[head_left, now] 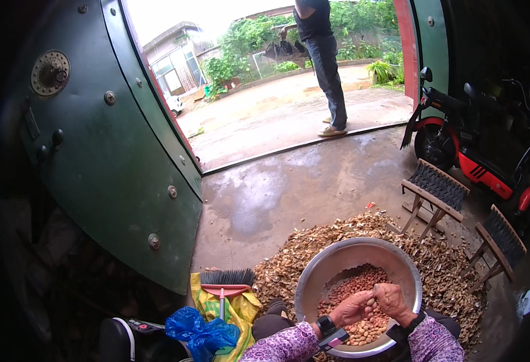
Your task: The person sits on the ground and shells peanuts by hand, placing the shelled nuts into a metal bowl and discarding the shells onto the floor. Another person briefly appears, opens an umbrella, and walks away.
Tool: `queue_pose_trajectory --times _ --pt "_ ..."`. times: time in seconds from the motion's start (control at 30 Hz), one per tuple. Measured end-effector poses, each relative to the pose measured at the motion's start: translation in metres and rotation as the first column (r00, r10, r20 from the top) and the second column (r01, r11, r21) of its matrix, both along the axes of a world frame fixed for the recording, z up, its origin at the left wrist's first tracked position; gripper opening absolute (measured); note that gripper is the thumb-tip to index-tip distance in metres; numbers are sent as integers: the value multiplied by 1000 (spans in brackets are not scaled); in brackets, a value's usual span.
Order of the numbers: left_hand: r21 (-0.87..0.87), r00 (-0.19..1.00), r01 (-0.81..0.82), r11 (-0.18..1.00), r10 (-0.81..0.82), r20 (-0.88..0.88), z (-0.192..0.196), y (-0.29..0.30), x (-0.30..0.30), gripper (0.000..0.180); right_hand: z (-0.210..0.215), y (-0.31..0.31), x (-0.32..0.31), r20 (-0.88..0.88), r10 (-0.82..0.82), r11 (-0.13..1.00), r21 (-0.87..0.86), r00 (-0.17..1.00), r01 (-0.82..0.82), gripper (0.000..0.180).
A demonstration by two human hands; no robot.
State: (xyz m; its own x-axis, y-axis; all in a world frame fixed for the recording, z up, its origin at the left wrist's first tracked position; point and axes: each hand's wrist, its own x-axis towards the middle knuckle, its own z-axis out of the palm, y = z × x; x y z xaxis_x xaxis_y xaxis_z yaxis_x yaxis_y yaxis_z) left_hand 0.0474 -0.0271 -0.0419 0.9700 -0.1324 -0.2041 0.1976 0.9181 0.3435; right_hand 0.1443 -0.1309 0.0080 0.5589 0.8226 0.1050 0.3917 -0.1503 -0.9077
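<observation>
Shell heap (pixel 434 265) spread on floor behind and around bowl (pixel 319 280). Bowl wide, metal, rigid; kernels (pixel 352 286) inside, small, light, loose. Above bowl centre, left hand (pixel 352 308) and right hand (pixel 393 301) pinched together on one peanut (pixel 371 301): brittle, best gripped at fingertips.

A crumpled blue plastic bag (pixel 201 338) lies at the lower edge, left of the person's knees. Just beside it, to the right, a yellow sack (pixel 239 314) with some green and red print is spread on the floor, partly under a small brush. A small dark screen, perhaps a watch (pixel 326 326), sits on the left wrist; its face is too small to make out.
</observation>
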Motion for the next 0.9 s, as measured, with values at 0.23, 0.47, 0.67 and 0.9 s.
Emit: queue_pose_trajectory --times 0.23,0.47,0.67,0.9 --pt "26 1000 -27 999 27 5 -8 -1 4 15 -36 -3 16 705 10 985 117 709 -130 11" --pt "93 976 -196 976 203 -74 23 11 7 17 -4 4 8 18 -30 995 98 999 29 22" --pt "84 974 -202 976 209 -87 24 12 9 14 -8 -3 14 -293 31 998 67 956 -12 25" --pt "111 972 -210 971 219 -79 23 11 13 10 5 -7 19 -481 18 997 71 876 18 24"
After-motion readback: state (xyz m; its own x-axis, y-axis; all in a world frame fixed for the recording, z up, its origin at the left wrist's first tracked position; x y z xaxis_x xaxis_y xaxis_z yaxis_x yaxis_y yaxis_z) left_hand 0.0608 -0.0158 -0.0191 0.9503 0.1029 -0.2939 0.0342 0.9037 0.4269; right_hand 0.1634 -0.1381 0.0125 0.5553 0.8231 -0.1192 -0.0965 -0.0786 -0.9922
